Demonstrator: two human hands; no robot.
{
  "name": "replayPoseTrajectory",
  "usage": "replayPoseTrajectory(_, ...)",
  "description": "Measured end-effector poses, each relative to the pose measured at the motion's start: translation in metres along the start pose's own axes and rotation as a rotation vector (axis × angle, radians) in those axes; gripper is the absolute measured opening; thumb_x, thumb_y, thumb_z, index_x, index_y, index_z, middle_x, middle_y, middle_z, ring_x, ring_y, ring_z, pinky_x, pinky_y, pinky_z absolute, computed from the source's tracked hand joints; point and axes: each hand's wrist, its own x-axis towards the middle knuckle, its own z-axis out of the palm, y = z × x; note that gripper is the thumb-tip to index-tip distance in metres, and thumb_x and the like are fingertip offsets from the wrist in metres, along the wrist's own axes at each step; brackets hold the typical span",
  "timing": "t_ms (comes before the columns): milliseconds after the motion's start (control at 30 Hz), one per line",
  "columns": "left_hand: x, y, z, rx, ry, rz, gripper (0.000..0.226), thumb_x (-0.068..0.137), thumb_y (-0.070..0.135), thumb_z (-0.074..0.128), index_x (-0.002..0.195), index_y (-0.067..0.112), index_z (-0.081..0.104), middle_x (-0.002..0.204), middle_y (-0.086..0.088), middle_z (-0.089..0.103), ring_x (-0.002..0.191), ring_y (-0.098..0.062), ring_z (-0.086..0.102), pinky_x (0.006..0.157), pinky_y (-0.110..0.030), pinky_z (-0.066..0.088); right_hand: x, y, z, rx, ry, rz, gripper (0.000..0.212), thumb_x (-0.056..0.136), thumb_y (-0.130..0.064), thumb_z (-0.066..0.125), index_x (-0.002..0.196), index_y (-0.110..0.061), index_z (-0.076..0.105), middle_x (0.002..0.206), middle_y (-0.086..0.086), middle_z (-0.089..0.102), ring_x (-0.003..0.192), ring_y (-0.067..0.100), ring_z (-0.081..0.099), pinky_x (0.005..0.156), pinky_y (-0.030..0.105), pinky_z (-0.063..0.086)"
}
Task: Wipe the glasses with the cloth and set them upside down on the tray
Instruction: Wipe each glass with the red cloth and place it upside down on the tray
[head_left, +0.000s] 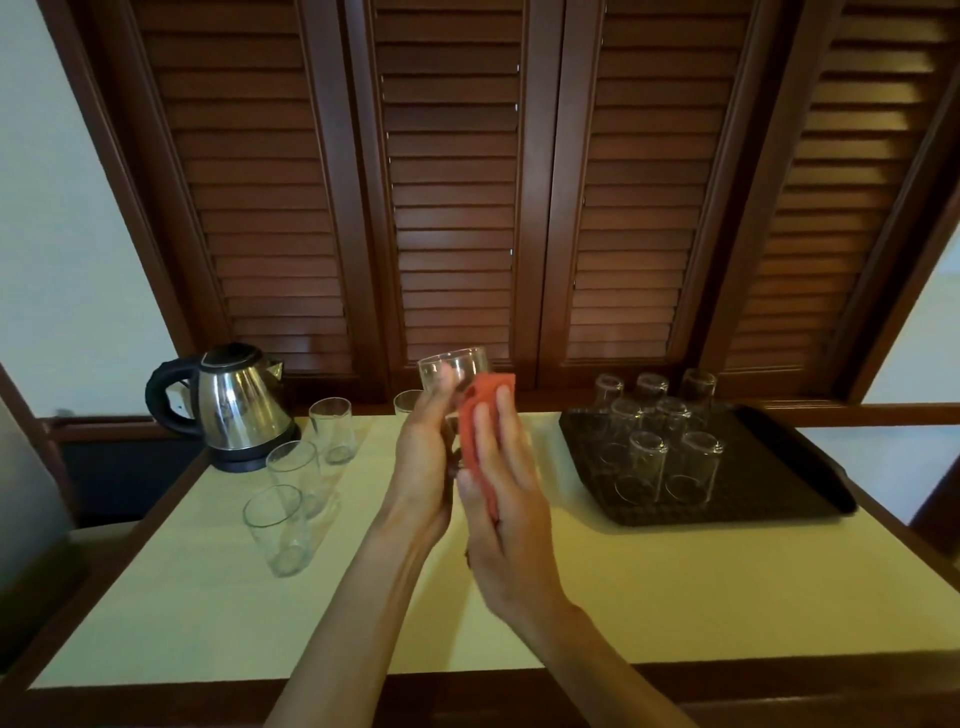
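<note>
2 bare forearms, no sleeves; left hand (423, 457), right hand (506, 499) ungloved.

Seven glasses (649, 460) stand upside down on one tray (789, 467) at the right. Four glasses (280, 525) stand at the left. One glass (457, 369) is held. One cloth (480, 415). One kettle (234, 405).

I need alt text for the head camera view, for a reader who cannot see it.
A person's left hand holds a clear glass while the right hand presses a red cloth against it. Seven glasses stand upside down on a dark tray to the right; upright glasses and a steel kettle stand left.
</note>
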Motion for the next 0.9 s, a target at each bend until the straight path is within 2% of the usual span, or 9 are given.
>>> replayPoseTrajectory(67, -0.005, -0.005, 0.004, 0.111, -0.051, 0.03, 0.057, 0.088, 0.063, 0.051, 0.122, 0.026, 0.076, 0.124, -0.012, 0.073, 0.122, -0.026, 0.067, 0.101, -0.046, 0.055, 0.017, 0.005, -0.006, 0.173, 0.095, 0.193, 0.056, 0.107, -0.037, 0.037, 0.16, -0.033, 0.019, 0.164, -0.006, 0.033, 0.147, 0.016, 0.039, 0.117, 0.047, 0.039)
replayPoseTrajectory(133, -0.008, -0.012, 0.005, 0.108, -0.081, 0.01, 0.06, 0.091, 0.064, 0.048, 0.13, 0.025, 0.072, 0.127, -0.01, 0.073, 0.126, -0.022, 0.066, 0.105, -0.049, 0.052, 0.028, -0.001, -0.014, 0.157, 0.135, 0.205, 0.056, 0.106, -0.04, 0.036, 0.159, -0.036, 0.018, 0.164, -0.01, 0.03, 0.15, 0.018, 0.033, 0.118, 0.052, 0.037)
replayPoseTrajectory(200, -0.005, -0.011, 0.002, 0.01, -0.067, 0.022, 0.064, 0.094, 0.065, 0.051, 0.134, 0.019, 0.069, 0.132, -0.012, 0.071, 0.13, -0.026, 0.064, 0.111, -0.053, 0.048, 0.016, -0.008, -0.01, -0.01, 0.047, 0.089, 0.055, 0.106, -0.039, 0.033, 0.158, -0.029, 0.017, 0.169, -0.009, 0.015, 0.156, 0.011, 0.011, 0.128, 0.039, 0.014)
replayPoseTrajectory(267, -0.002, -0.012, -0.002, -0.083, -0.034, 0.056, 0.065, 0.096, 0.065, 0.054, 0.137, 0.015, 0.066, 0.134, -0.016, 0.07, 0.129, -0.031, 0.065, 0.11, -0.055, 0.05, 0.001, -0.009, -0.007, -0.048, -0.022, 0.005, 0.054, 0.107, -0.034, 0.034, 0.158, -0.022, 0.021, 0.169, -0.005, 0.014, 0.156, 0.01, 0.009, 0.127, 0.029, 0.01)
replayPoseTrajectory(400, -0.013, -0.025, 0.006, -0.007, 0.012, 0.108, 0.058, 0.097, 0.059, 0.047, 0.135, 0.019, 0.065, 0.118, -0.003, 0.075, 0.107, -0.02, 0.072, 0.076, -0.033, 0.061, 0.032, -0.004, -0.023, 0.194, 0.031, 0.216, 0.054, 0.106, -0.03, 0.04, 0.156, -0.029, 0.02, 0.164, -0.004, 0.032, 0.148, 0.002, 0.032, 0.121, 0.031, 0.032)
replayPoseTrajectory(567, -0.006, -0.011, 0.013, -0.061, 0.095, 0.034, 0.059, 0.105, 0.06, 0.036, 0.133, 0.021, 0.069, 0.125, -0.012, 0.075, 0.121, -0.028, 0.07, 0.111, -0.055, 0.05, 0.002, -0.003, -0.015, -0.022, -0.033, 0.019, 0.055, 0.108, -0.029, 0.037, 0.159, -0.024, 0.017, 0.169, -0.006, 0.013, 0.155, 0.007, 0.011, 0.126, 0.027, 0.015)
replayPoseTrajectory(700, -0.017, -0.017, 0.026, 0.092, 0.006, 0.071, 0.067, 0.089, 0.074, 0.051, 0.129, 0.024, 0.07, 0.125, -0.003, 0.074, 0.116, -0.019, 0.07, 0.094, -0.041, 0.057, 0.025, 0.005, -0.03, 0.274, 0.057, 0.274, 0.059, 0.102, -0.048, 0.037, 0.158, -0.036, 0.023, 0.152, -0.004, 0.048, 0.136, 0.015, 0.048, 0.114, 0.051, 0.042)
replayPoseTrajectory(833, -0.007, -0.007, 0.022, 0.042, 0.044, 0.126, 0.052, 0.09, 0.055, 0.06, 0.125, 0.019, 0.073, 0.124, -0.01, 0.073, 0.121, -0.036, 0.064, 0.097, -0.045, 0.058, 0.008, -0.008, -0.029, 0.155, -0.019, 0.112, 0.056, 0.107, -0.033, 0.035, 0.159, -0.027, 0.016, 0.167, -0.008, 0.022, 0.152, 0.006, 0.023, 0.123, 0.025, 0.024)
replayPoseTrajectory(900, -0.004, -0.002, 0.018, -0.016, 0.061, 0.156, 0.053, 0.091, 0.058, 0.056, 0.125, 0.021, 0.073, 0.12, -0.012, 0.075, 0.119, -0.036, 0.067, 0.108, -0.055, 0.052, -0.004, -0.004, -0.026, 0.156, -0.05, 0.081, 0.055, 0.107, -0.031, 0.035, 0.159, -0.026, 0.018, 0.165, -0.007, 0.029, 0.152, 0.009, 0.027, 0.123, 0.029, 0.027)
